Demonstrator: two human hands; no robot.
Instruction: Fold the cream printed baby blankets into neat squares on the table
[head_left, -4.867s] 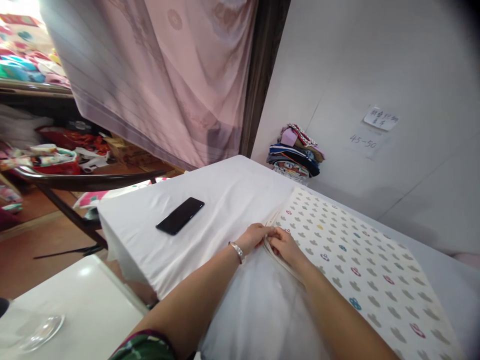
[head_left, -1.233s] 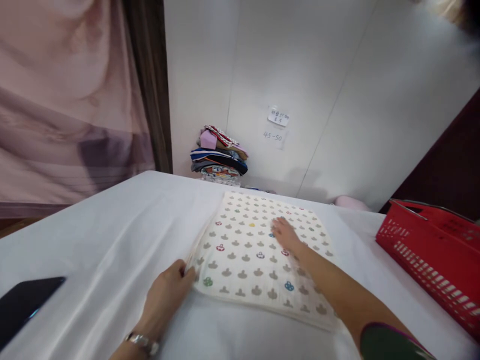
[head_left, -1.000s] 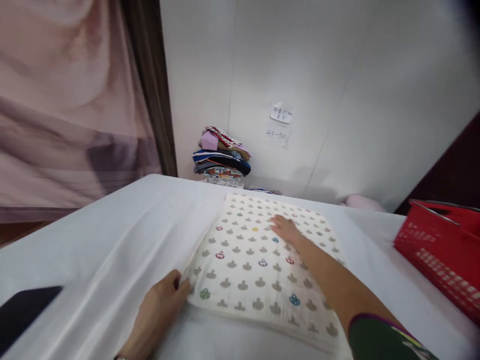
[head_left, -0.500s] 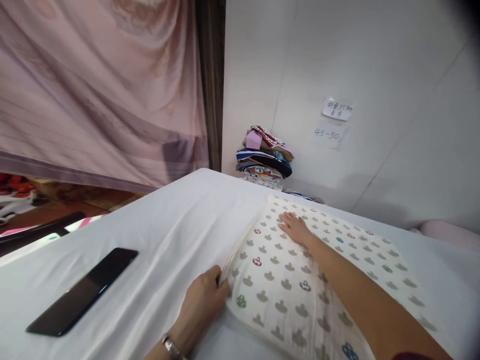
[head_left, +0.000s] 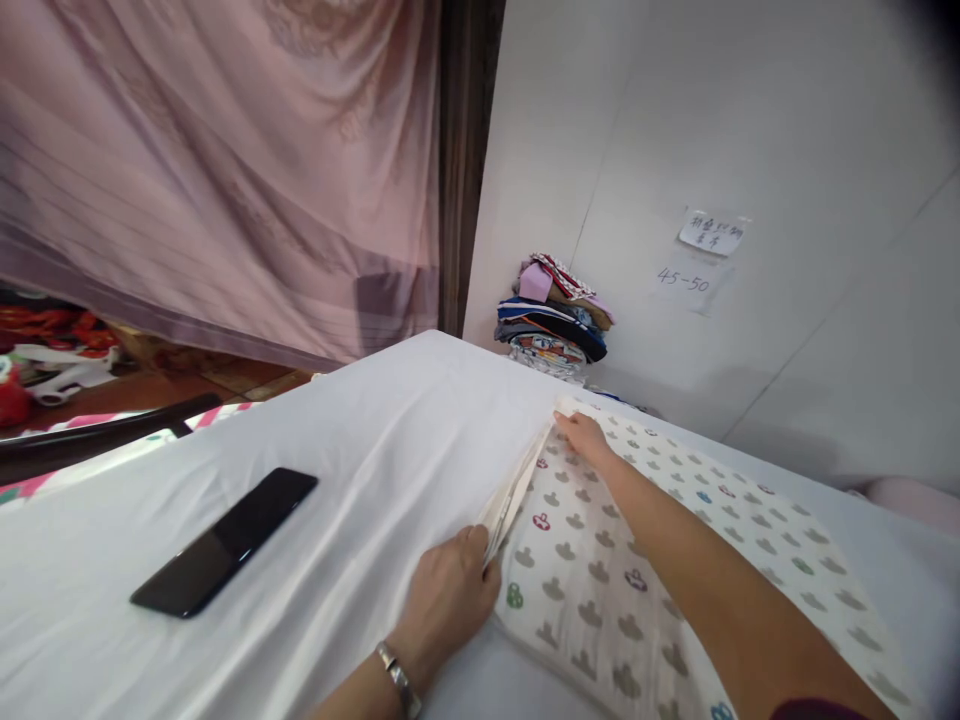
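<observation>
The patterned cloth (head_left: 600, 600), cream with rows of grey mushroom shapes and a few coloured ones, lies spread on the white table cover (head_left: 397, 440), filling the view from about three o'clock round to five. The left hand (head_left: 450, 590) is closed on its near left edge, close to the near corner, with thumb and fingers together over the layered border. From that grip the cloth fans out between one and four o'clock — its left edge runs up toward one, its near edge drops away toward four.

The right hand (head_left: 583, 438) is at the far left corner, at about one o'clock from the left hand, fingertips touching the cloth; whether they pinch it or only press on it, I cannot tell. Nearly all of the cloth lies between three and seven o'clock of that hand, partly hidden under the forearm.

A silvery bracelet (head_left: 397, 680) circles the left wrist. A black phone (head_left: 225, 545) lies flat at nine o'clock from the left hand, well apart from the cloth. Toward twelve from the right hand — past the table's edge — is a stack of folded fabrics (head_left: 555, 315).
</observation>
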